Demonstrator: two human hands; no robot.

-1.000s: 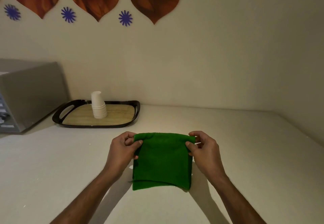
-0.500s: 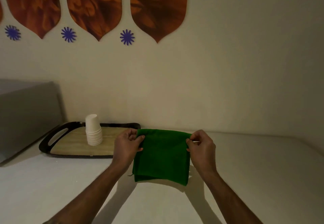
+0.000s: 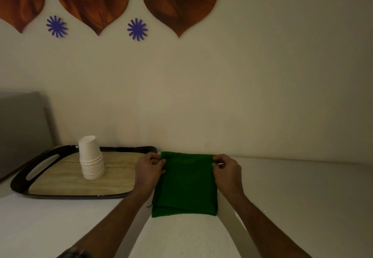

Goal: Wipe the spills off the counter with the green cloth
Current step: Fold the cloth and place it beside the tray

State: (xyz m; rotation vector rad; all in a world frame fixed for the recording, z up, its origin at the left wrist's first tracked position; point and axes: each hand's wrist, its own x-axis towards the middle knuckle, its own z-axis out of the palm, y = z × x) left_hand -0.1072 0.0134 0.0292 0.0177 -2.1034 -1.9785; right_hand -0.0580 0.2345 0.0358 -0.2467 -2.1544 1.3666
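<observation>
A folded green cloth (image 3: 185,185) is held up between two hands over a pale worktop (image 3: 292,207), its top edge pinched at both corners and the rest hanging down toward the near side. The left hand (image 3: 150,170) grips the top left corner, thumb and fingers closed on the fabric; the right hand (image 3: 227,170) does the same at the top right corner. The cloth spans the gap between them, its upper edge running left to right and level, so neither hand is nearer to it than the other. The lower folded edge sits just above or on the worktop; which of the two cannot be told from this angle.

Just left of the left hand a dark tray (image 3: 22,179) with a wood-look base carries a stack of white paper cups (image 3: 90,157), upside down. No spill can be made out on the dim surface, so wiping appears not yet begun. By the look of it, the cloth must first be laid flat on the worktop, with bare space lying to the right and near side.
</observation>
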